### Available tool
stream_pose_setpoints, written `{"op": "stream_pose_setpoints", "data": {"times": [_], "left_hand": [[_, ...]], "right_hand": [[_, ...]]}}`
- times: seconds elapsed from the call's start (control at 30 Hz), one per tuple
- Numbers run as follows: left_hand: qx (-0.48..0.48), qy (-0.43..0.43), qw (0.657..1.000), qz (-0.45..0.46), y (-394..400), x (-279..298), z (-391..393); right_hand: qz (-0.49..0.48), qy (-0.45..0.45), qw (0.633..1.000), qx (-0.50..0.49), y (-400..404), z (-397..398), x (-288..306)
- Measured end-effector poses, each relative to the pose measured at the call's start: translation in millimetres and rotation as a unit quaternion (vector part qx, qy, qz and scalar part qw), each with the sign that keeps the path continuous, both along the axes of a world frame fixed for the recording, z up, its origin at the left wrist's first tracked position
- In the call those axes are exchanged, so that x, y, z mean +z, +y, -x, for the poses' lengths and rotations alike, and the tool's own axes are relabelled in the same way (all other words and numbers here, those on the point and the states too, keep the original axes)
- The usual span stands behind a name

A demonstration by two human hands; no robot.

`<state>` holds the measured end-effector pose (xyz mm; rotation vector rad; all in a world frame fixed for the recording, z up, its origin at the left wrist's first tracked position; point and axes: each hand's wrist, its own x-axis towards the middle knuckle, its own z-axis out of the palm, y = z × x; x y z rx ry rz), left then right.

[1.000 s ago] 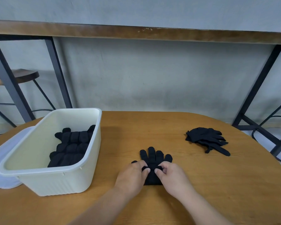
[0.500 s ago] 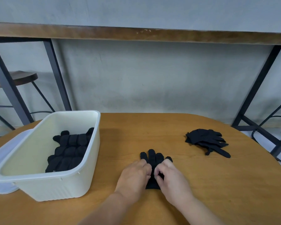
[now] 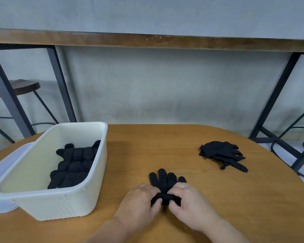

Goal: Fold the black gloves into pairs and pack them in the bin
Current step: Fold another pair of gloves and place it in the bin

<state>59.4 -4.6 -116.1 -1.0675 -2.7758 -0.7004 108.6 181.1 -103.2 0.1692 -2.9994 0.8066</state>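
Observation:
A black glove pair lies on the wooden table in front of me, fingers pointing away. My left hand and my right hand both pinch its cuff end, which is rolled up towards the fingers. A cream plastic bin stands at the left with several folded black glove pairs inside. A loose pile of black gloves lies at the right of the table.
A translucent lid lies under or beside the bin at the far left. Behind the table are a grey wall, a long wooden counter on black metal legs and a dark stool.
Both hands have drawn closer together and rolled the glove's cuff end up towards its fingers. The view has shifted slightly; bin and loose pile stay put.

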Motion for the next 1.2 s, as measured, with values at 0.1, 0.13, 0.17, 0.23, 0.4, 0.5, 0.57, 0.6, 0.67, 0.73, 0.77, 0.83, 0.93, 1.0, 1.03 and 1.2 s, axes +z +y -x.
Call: {"op": "stream_pose_setpoints", "data": {"times": [0.1, 0.13, 0.17, 0.23, 0.4, 0.5, 0.57, 0.6, 0.67, 0.73, 0.77, 0.83, 0.93, 1.0, 1.03, 1.2], "left_hand": [[0.053, -0.062, 0.996, -0.042, 0, -1, 2], [0.069, -0.082, 0.993, -0.047, 1, -1, 3], [0.082, -0.102, 0.99, -0.05, 3, -1, 5], [0.105, -0.131, 0.984, -0.056, 8, 0, 9], [0.159, -0.136, 0.977, -0.048, 19, 1, 15], [0.157, -0.103, 0.981, -0.04, 18, 3, 18], [0.129, -0.066, 0.989, -0.021, 18, 5, 18], [0.11, -0.047, 0.993, -0.008, 19, 6, 18], [0.063, 0.013, 0.997, 0.03, 21, 5, 17], [0.024, 0.059, 0.996, 0.063, 19, 1, 18], [0.012, 0.066, 0.996, 0.063, 16, -1, 19], [-0.005, 0.049, 0.998, 0.048, 8, -3, 18], [-0.026, 0.04, 0.998, 0.05, 2, -5, 17], [-0.02, 0.037, 0.998, 0.047, 3, -5, 17], [-0.016, 0.033, 0.999, 0.037, 4, -4, 17], [0.041, -0.103, 0.993, -0.041, 5, 6, 15]], "right_hand": [[0.137, -0.075, 0.986, -0.056, 1, 6, 3], [0.156, -0.084, 0.981, -0.072, 2, 10, 3], [0.163, -0.087, 0.979, -0.084, 2, 13, 2], [0.151, -0.088, 0.98, -0.1, 3, 18, 2], [0.138, -0.074, 0.976, -0.154, 1, 27, -3], [0.117, -0.043, 0.979, -0.159, 1, 31, -4], [0.076, -0.027, 0.988, -0.131, 0, 32, -2], [0.048, -0.018, 0.992, -0.113, -2, 31, -1], [-0.013, 0.006, 0.998, -0.065, -4, 28, 1], [-0.05, 0.033, 0.998, -0.017, -2, 25, 2], [-0.054, 0.037, 0.998, 0.0, 0, 23, 4], [-0.057, 0.027, 0.998, 0.025, 4, 19, 5], [-0.098, 0.026, 0.994, 0.051, 4, 16, 5], [-0.102, 0.039, 0.993, 0.044, 2, 17, 4], [-0.098, 0.036, 0.994, 0.04, 2, 17, 3], [0.089, -0.131, 0.987, -0.024, 5, 25, 15]]}}
